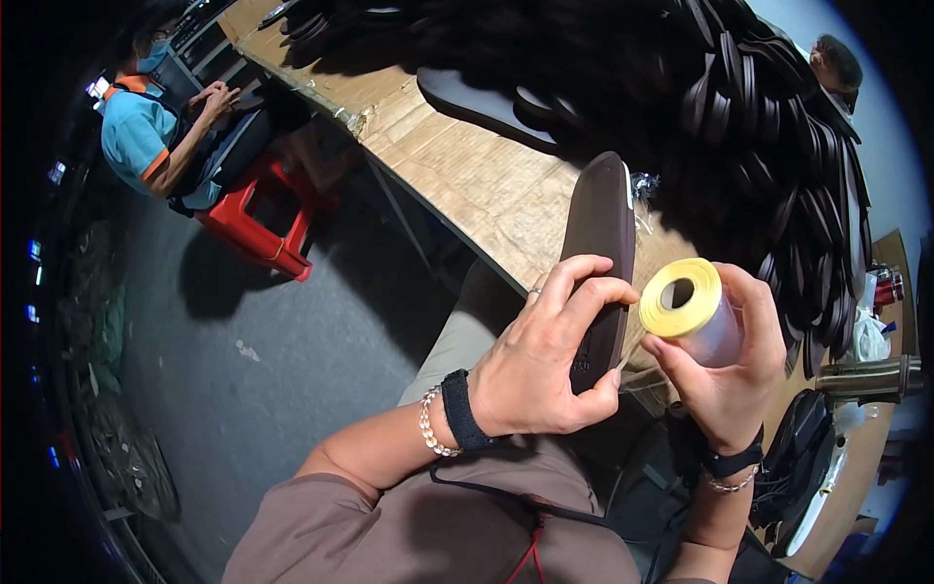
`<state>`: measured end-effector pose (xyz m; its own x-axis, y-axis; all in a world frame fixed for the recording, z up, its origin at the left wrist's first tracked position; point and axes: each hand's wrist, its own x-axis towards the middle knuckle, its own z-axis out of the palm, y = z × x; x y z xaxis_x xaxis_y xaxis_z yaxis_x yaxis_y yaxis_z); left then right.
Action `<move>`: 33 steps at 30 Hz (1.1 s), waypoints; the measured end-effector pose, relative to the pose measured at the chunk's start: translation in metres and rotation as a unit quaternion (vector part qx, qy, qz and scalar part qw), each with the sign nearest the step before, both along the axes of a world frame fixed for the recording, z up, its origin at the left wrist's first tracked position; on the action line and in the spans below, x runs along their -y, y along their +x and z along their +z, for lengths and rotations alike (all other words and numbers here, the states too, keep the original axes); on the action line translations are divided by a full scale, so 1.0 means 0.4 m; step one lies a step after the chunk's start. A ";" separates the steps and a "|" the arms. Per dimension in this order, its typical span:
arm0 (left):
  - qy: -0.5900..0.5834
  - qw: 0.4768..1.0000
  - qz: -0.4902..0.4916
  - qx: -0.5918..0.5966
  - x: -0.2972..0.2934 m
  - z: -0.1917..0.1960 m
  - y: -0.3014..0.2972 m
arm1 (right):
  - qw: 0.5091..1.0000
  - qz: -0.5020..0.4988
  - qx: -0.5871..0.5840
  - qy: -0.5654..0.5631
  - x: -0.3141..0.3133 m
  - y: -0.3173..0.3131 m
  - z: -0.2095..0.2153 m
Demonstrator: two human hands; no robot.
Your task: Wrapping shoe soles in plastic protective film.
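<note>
A dark brown shoe sole (596, 209) stands tilted upward in front of me, its toe end pointing away. My left hand (545, 355) is closed around its lower part, fingers on one side and thumb near the heel. Close beside it, my right hand (735, 384) grips a roll of clear film or tape (718, 336) with a yellow end face and a hollow core. The tips of both hands nearly meet at the sole's right edge, where a thin pale strip seems to run between roll and sole.
A table covered in brown cardboard (486, 175) carries a large heap of dark soles (739, 107). To the left, a co-worker (146, 136) sits on a red stool (263, 224). At right are a metal flask (866, 378) and a black bag (798, 438); another person's head (835, 66) shows behind the heap.
</note>
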<state>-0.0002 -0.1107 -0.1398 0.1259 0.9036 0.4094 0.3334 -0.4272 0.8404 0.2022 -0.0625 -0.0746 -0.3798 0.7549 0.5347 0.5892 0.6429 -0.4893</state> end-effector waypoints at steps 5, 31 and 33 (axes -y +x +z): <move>0.003 1.000 -0.006 0.004 0.004 0.000 -0.004 | 0.999 -0.026 0.016 0.045 -0.002 -0.015 -0.011; -0.027 0.998 0.058 -0.023 -0.018 0.030 0.002 | 0.990 -0.002 0.125 0.065 -0.003 -0.042 -0.001; -0.037 0.997 0.065 -0.033 -0.026 0.034 -0.001 | 0.992 0.003 0.125 0.028 -0.013 -0.028 0.002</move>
